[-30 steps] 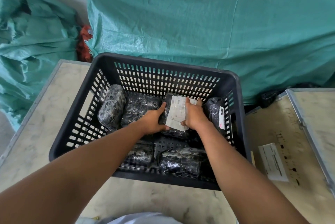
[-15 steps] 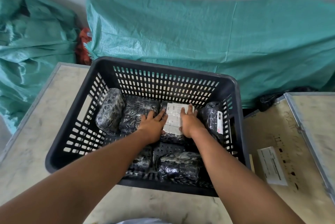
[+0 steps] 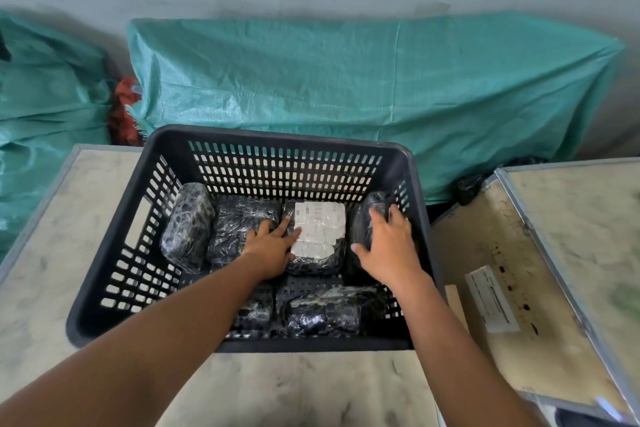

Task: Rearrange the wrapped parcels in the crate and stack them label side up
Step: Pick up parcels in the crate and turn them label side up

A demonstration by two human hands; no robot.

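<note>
One parcel (image 3: 317, 236) at crate (image 3: 284, 142) centre lies label up; others pending. Left hand (image 3: 272, 246) spread flat beside it; right hand (image 3: 388, 246) spread over right-side parcel (image 3: 367, 215).

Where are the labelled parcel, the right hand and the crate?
labelled parcel (image 3: 318, 229): head view, on its white label.
right hand (image 3: 389, 246): head view, back of hand.
crate (image 3: 277, 136): head view, far rim.
</note>
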